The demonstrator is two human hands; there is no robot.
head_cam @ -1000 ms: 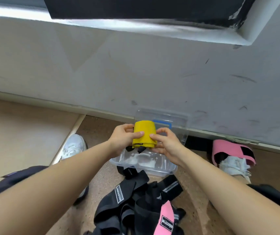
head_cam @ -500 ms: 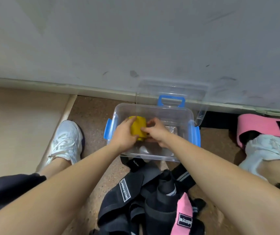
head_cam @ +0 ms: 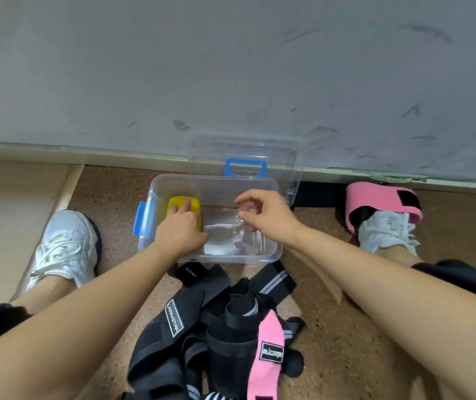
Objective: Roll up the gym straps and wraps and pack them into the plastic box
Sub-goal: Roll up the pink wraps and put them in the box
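Note:
A clear plastic box [head_cam: 271, 252] with blue latches stands on the floor by the wall, its lid [head_cam: 245, 151] leaning up behind it. A rolled yellow wrap [head_cam: 177, 203] lies in the box's left end. My left hand [head_cam: 181, 229] rests on top of the roll, fingers laid over it. My right hand [head_cam: 265, 215] hovers over the box's middle, fingers loosely curled and holding nothing. A heap of black straps [head_cam: 202, 321] and a pink band [head_cam: 268, 347] lies on the floor in front of the box.
My white shoes rest either side of the box, the left shoe [head_cam: 63, 249] and the right shoe [head_cam: 386, 229], the latter with a pink band [head_cam: 381, 200] around it. A grey scuffed wall [head_cam: 231, 67] rises right behind the box. A beige mat [head_cam: 8, 212] lies at left.
Both hands lowered the yellow roll from above the box into its left end. My right hand has let go and lifted away to the right; the left stays on the roll.

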